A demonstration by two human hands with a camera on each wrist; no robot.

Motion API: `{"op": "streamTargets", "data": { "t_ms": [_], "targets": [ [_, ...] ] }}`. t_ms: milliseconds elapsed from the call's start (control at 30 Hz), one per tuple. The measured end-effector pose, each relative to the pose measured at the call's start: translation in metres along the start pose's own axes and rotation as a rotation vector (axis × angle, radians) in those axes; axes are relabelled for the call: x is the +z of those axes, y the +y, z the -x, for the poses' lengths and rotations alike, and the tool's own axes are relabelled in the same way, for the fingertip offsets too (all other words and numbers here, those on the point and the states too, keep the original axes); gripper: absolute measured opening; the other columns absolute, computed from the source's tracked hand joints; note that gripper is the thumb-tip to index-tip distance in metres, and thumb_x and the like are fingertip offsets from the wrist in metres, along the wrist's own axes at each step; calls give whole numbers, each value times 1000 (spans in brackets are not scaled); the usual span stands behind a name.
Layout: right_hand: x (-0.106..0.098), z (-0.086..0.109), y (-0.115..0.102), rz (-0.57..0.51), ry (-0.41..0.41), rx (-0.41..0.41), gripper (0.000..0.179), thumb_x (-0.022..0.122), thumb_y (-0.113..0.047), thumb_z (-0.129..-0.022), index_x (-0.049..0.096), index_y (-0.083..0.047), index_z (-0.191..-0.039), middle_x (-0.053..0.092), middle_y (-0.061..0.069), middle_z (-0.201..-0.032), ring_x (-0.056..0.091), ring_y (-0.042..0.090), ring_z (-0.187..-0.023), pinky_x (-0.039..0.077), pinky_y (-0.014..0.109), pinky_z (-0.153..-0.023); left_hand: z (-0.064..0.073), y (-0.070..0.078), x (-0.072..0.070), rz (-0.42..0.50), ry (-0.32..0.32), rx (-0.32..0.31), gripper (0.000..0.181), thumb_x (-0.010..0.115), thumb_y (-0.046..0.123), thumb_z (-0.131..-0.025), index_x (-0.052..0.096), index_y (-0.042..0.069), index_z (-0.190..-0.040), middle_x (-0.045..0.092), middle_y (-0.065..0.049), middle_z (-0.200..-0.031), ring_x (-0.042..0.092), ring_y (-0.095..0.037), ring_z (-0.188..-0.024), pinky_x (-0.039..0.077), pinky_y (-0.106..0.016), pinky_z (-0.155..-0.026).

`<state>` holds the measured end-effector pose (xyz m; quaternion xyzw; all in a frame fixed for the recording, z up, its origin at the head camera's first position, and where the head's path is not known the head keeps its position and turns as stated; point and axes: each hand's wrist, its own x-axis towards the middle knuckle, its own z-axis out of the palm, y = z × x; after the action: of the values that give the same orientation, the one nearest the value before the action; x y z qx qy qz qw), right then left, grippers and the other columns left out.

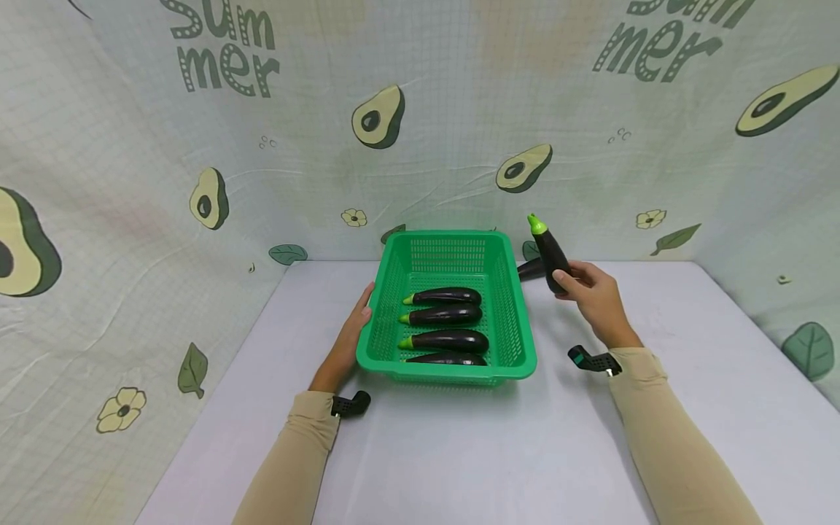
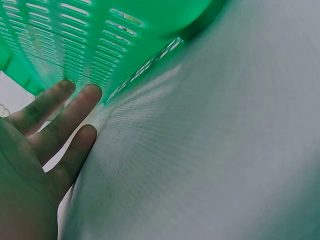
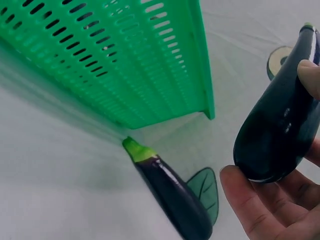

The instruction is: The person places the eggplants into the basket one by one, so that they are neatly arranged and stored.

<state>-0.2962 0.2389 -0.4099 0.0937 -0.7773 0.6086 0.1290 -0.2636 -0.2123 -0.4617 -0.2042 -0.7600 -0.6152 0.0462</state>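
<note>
A green plastic basket (image 1: 521,321) stands on the table, with several dark eggplants (image 1: 448,315) lying crosswise inside it. My left hand (image 1: 348,339) is at the basket's left side, and in the left wrist view its spread fingers (image 2: 75,112) reach to the slotted wall. To the right of the basket, my right hand (image 1: 593,302) grips the thick lower end of an eggplant (image 1: 550,251), raised with its green stem end pointing up. Another eggplant (image 3: 172,197) lies on the table just outside the basket's right side; in the head view the held one partly hides it.
A white-covered table (image 1: 420,452) runs back to a hanging cloth (image 1: 446,189) printed with avocados, leaves and flowers. The cloth rises right behind the basket and along both sides. A small black device (image 1: 593,361) is strapped at each wrist.
</note>
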Motion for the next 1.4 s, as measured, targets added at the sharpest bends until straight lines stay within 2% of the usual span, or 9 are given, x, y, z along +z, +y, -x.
{"op": "streamTargets", "data": {
  "t_ms": [167,300,533,700,800,967,1033,1400],
  "targets": [
    [2,1,-8,4,0,-17,62,69,-37,-95,53,5,-138,57,24,-128,65,8,-98,55,24,-80,-1,-2,1,8,2,-2,58,24,38,-109,13,20,-163,11,-3,-167,8,-21,-151,8,-51,-118],
    [2,3,-13,41,-17,1,64,69,-40,-95,52,3,-139,57,24,-129,66,8,-96,55,22,-80,-1,-2,2,11,2,-8,58,24,38,-109,13,21,-163,11,-2,-167,8,-21,-151,8,-51,-119],
    [0,7,-22,94,-89,-1,67,67,-41,-97,48,3,-145,56,24,-131,67,8,-93,54,22,-81,-1,-2,2,16,-1,-9,58,25,40,-109,13,22,-163,12,0,-167,8,-20,-151,8,-50,-119],
    [0,8,-27,99,-131,-21,66,66,-37,-98,45,3,-147,55,24,-130,68,8,-93,55,23,-81,-2,-1,2,12,-13,-22,56,22,33,-110,10,19,-163,9,-3,-167,7,-21,-151,8,-51,-118],
    [0,8,-30,109,-146,-18,65,66,-36,-98,46,2,-147,56,24,-130,68,8,-94,55,24,-82,-2,5,1,19,-29,-35,55,21,27,-111,8,14,-163,7,-7,-167,5,-24,-151,7,-51,-118],
    [1,9,-36,164,-155,-2,66,68,-40,-96,49,-1,-146,58,22,-130,66,8,-97,54,22,-81,3,27,2,14,-53,-42,56,21,21,-110,6,5,-161,6,-13,-167,5,-28,-152,9,-52,-118],
    [2,9,-38,191,-159,1,67,68,-42,-95,49,-3,-146,59,21,-129,65,8,-98,54,22,-80,5,34,2,13,-54,-44,56,21,22,-110,6,4,-161,7,-13,-167,6,-28,-151,10,-51,-118],
    [6,9,-47,219,-174,4,66,69,-42,-95,50,-4,-145,61,19,-128,65,8,-98,54,23,-79,8,39,2,42,-50,-59,56,22,22,-110,7,7,-162,7,-11,-167,5,-27,-152,9,-51,-118]
  ]
}}
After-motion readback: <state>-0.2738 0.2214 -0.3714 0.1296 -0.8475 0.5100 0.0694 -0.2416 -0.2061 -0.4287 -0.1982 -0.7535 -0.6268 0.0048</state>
